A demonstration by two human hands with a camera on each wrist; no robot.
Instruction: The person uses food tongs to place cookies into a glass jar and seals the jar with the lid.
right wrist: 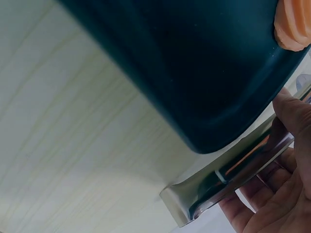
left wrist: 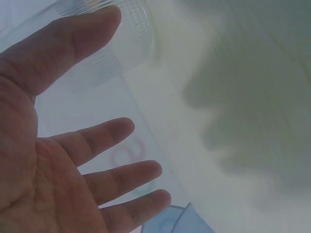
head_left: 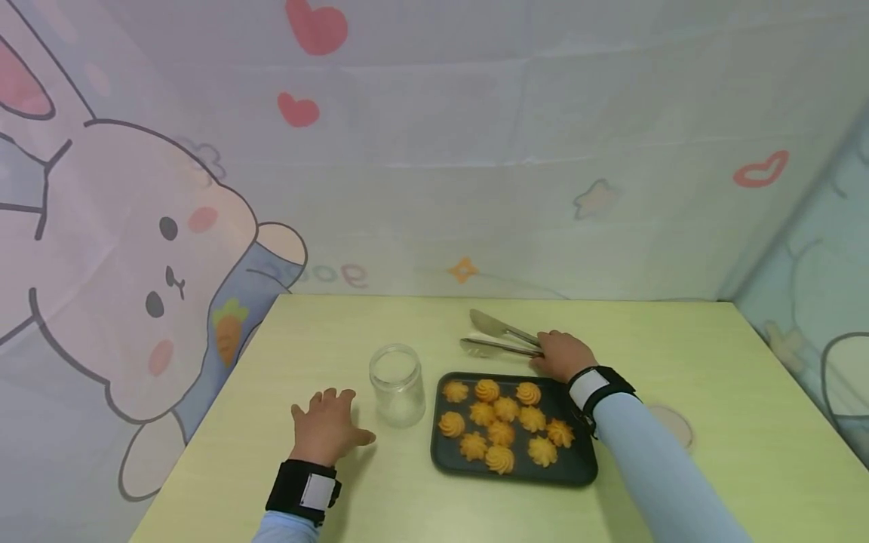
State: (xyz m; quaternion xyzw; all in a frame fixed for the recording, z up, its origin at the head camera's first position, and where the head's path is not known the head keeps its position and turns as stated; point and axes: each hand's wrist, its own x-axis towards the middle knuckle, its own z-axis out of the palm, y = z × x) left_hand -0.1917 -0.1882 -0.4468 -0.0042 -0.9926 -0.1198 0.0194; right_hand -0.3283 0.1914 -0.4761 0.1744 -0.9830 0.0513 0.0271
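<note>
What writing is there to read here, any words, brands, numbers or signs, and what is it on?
Faint rounded lettering on the patterned backdrop, just above the table's far edge: too pale and blurred to read with certainty.
Clear jar: none legible.
Dark tray: none legible.
Metal tongs: none legible.
Wrist straps: none legible, white patches included.

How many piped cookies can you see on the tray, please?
12 cookies on the dark tray, in roughly four rows of three. The right wrist view shows the corner behind the right wristband bare.
</note>
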